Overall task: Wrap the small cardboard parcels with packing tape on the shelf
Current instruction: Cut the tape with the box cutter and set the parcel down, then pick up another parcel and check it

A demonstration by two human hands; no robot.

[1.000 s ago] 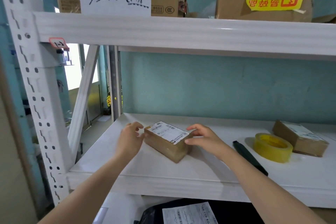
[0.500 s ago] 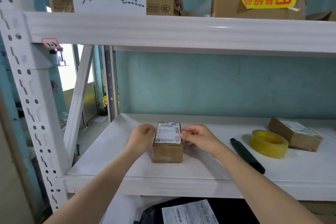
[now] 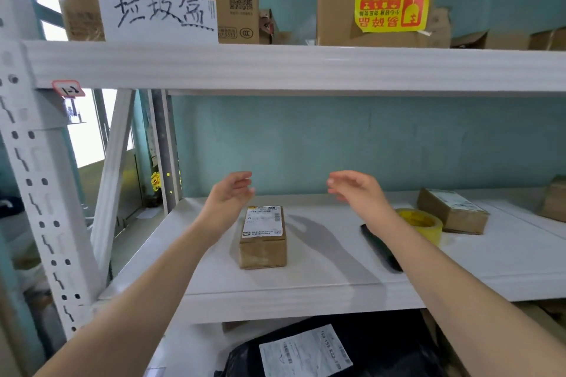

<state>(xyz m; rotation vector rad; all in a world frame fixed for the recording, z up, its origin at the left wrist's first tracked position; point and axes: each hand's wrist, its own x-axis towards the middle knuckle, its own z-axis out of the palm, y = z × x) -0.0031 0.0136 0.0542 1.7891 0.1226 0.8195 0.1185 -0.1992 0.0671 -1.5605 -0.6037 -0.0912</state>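
A white metal rack [image 3: 294, 67] stands against a teal wall [image 3: 337, 144], its middle shelf [image 3: 306, 285] at chest height to the person working there. On the top level sit two large cartons, one [image 3: 235, 6] fronted by a white handwritten sign [image 3: 159, 6], the other [image 3: 376, 0] bearing a yellow and red sticker [image 3: 392, 6]. Below the middle shelf lies a black mailer [image 3: 382, 349] with a white label. On the shelf itself, a small parcel [image 3: 263, 239] lies flat near the front, its printed label up and its long side running away from the person. A second parcel [image 3: 451, 211] sits well to the right, just behind a yellow tape roll [image 3: 424, 223]. A black, pen-like tool [image 3: 381, 249] lies between the roll and the first parcel. The left hand [image 3: 228, 196] and right hand [image 3: 356, 190] hover above the shelf on either side of the first parcel, touching nothing, palms facing each other, fingers loosely spread and slightly curled, both empty. The fingertips are blurred.
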